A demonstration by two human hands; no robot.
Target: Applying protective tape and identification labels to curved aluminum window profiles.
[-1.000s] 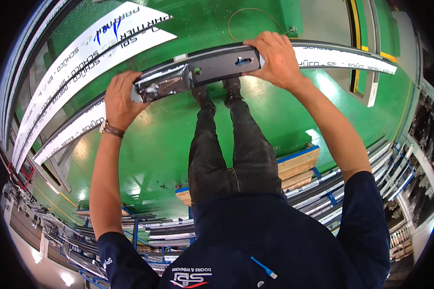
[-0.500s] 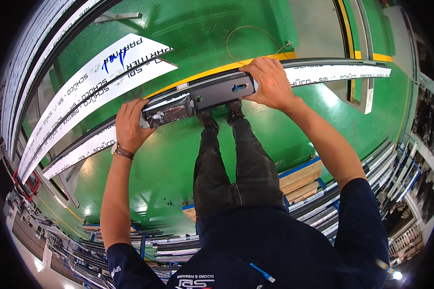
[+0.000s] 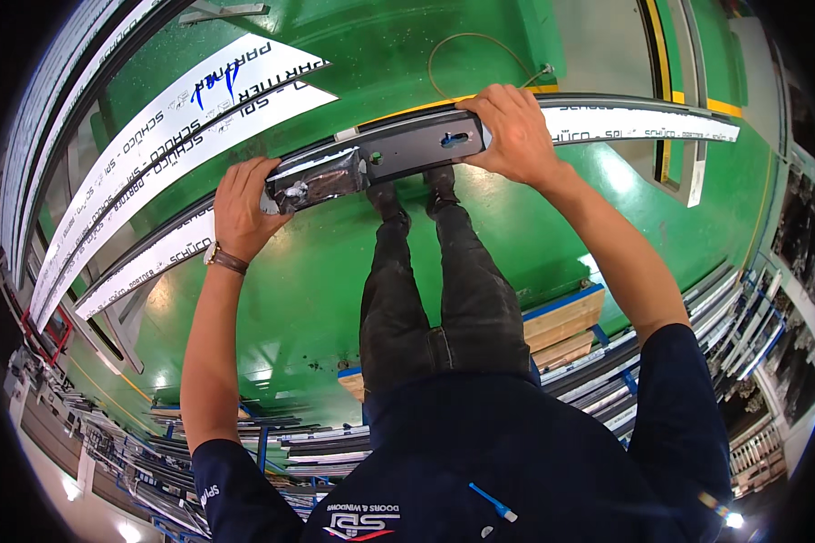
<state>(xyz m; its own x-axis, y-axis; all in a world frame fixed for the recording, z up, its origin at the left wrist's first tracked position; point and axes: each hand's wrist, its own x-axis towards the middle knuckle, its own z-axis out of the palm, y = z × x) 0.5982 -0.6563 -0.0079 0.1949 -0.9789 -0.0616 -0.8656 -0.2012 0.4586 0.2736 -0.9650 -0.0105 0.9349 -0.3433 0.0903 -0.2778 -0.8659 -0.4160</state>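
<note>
A long dark profile with white printed film (image 3: 638,127) crosses in front of me. Against it, between my hands, lies a dark grey plate (image 3: 412,149) with a slotted keyhole cutout and a smaller round hole. Toward its left end sits a dark piece in clear crinkled plastic (image 3: 321,181). My left hand (image 3: 242,210) is closed on the left end, thumb below and fingers over the top. My right hand (image 3: 516,136) grips the right end beside the keyhole cutout, its fingers over the far edge. What lies under the fingers is hidden.
More film-covered profiles (image 3: 167,136) stand at the left, with pointed, angle-cut ends. A thin cable loop (image 3: 435,63) lies on the green floor (image 3: 353,45). Upright frame parts (image 3: 695,172) are at the right. Behind me are racks of long profiles (image 3: 335,457) and wooden boards (image 3: 566,321).
The whole view has shifted slightly, so the profile and hands appear a little higher. Both hands keep the same grip, and the plate and wrapped piece stay between them.
</note>
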